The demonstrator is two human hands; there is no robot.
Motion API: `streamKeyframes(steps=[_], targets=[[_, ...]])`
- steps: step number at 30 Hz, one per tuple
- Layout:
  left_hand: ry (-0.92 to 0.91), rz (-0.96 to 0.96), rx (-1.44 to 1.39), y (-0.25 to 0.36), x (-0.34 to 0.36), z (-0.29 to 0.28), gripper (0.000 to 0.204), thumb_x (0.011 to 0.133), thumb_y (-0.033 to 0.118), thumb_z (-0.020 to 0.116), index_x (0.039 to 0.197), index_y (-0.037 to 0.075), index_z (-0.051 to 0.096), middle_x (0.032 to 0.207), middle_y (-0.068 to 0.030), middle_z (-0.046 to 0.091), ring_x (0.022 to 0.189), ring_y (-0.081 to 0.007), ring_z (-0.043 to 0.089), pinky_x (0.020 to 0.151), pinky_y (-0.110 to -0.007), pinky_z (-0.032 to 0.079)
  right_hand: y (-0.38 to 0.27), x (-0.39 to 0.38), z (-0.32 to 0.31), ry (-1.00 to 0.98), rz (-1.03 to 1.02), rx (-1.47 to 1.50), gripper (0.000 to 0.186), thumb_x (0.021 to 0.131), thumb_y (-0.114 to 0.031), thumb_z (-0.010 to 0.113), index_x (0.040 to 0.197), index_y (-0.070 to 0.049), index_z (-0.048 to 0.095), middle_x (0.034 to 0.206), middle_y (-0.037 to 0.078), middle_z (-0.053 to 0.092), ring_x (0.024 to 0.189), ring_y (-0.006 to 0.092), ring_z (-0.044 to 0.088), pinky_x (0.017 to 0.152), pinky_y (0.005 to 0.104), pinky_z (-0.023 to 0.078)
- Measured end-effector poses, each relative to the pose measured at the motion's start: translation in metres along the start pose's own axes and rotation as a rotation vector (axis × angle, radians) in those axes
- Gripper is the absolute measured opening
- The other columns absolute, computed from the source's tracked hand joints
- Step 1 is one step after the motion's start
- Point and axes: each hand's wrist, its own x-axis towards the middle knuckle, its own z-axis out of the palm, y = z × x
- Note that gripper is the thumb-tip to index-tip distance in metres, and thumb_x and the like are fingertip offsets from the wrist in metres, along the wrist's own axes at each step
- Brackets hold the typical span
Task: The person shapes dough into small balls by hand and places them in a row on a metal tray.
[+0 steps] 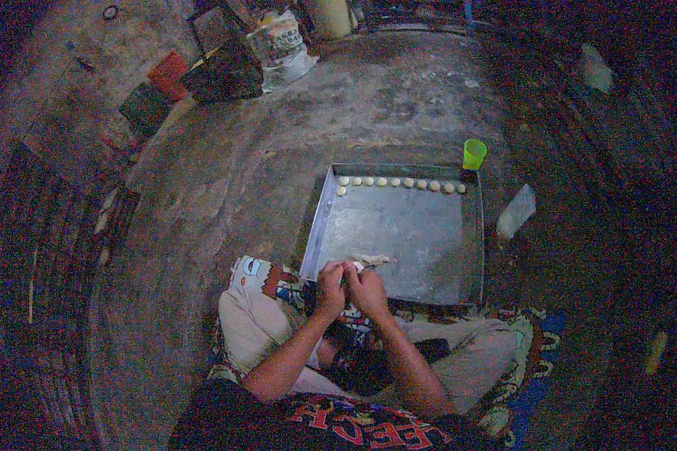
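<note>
A square metal tray (395,229) rests on the floor before my crossed legs, with a row of several small pale dough discs (404,183) along its far edge and one more below the left end. My left hand (332,282) and my right hand (362,286) meet over the tray's near left part, fingers closed around a small pale piece of dough (353,266). Just beyond my fingers lies a larger, irregular pale lump (372,258), probably dough; its detail is too small to tell.
A green cup (474,155) stands behind the tray's right corner, and a pale flat packet (516,212) lies to its right. Sacks (279,49), a red crate (167,75) and a dark green box (144,107) stand at the back left. A patterned mat (537,338) lies beneath me.
</note>
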Motion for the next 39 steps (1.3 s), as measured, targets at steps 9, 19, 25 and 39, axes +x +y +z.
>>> streamKeyframes(steps=[9,19,25,39], targets=[[-0.778,-0.106,-0.769,0.048,0.052,-0.038,0.035,0.093,0.018,0.046,0.124,0.002,0.053,0.132,-0.0095,0.049,0.119,-0.0178,0.046,0.102,-0.031,0.034,0.037,0.019,0.006,0.106,-0.285,0.32,0.043,0.091,-0.032,0.041,0.068,0.002,0.055,0.057,0.016,0.053,0.051,0.0279,0.052,0.05,0.0413,0.037],[-0.465,-0.228,-0.456,0.045,0.051,-0.025,0.032,0.096,0.024,0.048,0.114,0.001,0.058,0.099,-0.0035,0.063,0.086,-0.0105,0.057,0.079,-0.027,0.047,0.022,0.02,-0.004,-0.127,-0.066,0.762,0.046,0.098,-0.045,0.03,0.09,-0.008,0.056,0.071,-0.003,0.052,0.062,0.0116,0.047,0.054,0.031,0.036],[-0.169,-0.568,-0.722,0.059,0.044,-0.003,0.029,0.097,0.025,0.046,0.108,0.001,0.06,0.092,-0.0009,0.063,0.081,-0.0087,0.057,0.075,-0.025,0.047,0.0,0.012,0.002,-0.055,0.088,0.948,0.049,0.097,-0.049,0.029,0.092,-0.008,0.056,0.077,0.0,0.053,0.068,0.0111,0.049,0.063,0.0279,0.042],[-0.281,-0.447,-0.71,0.082,0.026,-0.023,0.037,0.099,0.027,0.038,0.126,0.004,0.049,0.118,-0.0074,0.056,0.107,-0.0166,0.052,0.093,-0.03,0.041,0.008,0.015,-0.013,-0.102,-0.06,0.888,0.039,0.094,-0.037,0.046,0.068,-0.009,0.052,0.061,-0.004,0.047,0.052,0.0078,0.04,0.047,0.0256,0.032]])
